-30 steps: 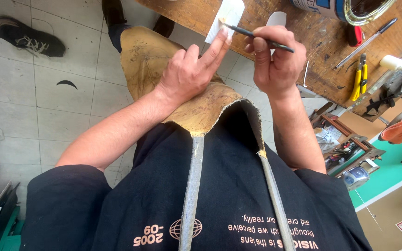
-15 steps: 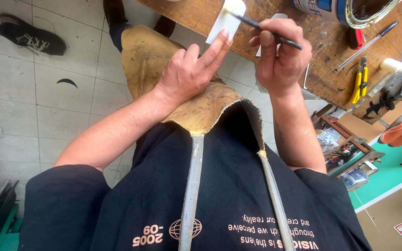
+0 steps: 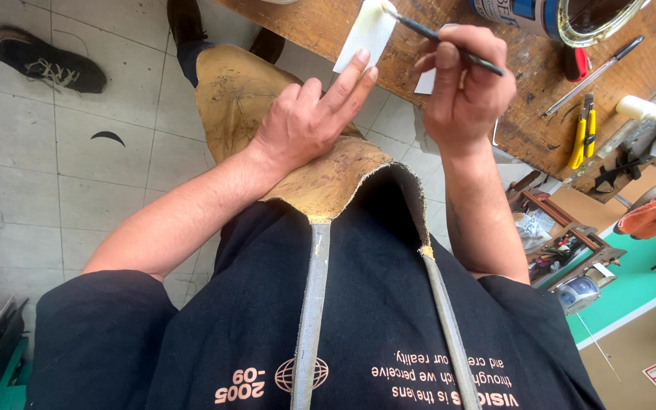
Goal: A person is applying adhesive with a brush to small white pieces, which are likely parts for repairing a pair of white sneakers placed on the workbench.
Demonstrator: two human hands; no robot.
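**Thin brush laid to a white strip at the bench edge**

Nearest the camera hang a black printed shirt [image 3: 358,326] and a tan leather apron [image 3: 328,178] on two grey webbing straps [image 3: 311,304].

Above the apron, the left hand [image 3: 309,121] lies palm down with its fingers stretched out and close together. The tips of the two longest fingers touch the lower edge of a small white rectangular strip [image 3: 370,34] that rests on the near edge of the worn brown wooden workbench [image 3: 525,99].

The right hand [image 3: 468,91] is closed in a pinch around a slim black-handled brush [image 3: 442,38]. The brush slants up to the left, and its pale tip meets the top corner of the white strip.

Farther along the bench, to the right, stand an open blue tin [image 3: 563,15], a long grey pen [image 3: 594,72] and a yellow utility knife [image 3: 582,129].

On the tiled floor at far left lies a black lace-up shoe [image 3: 47,64].
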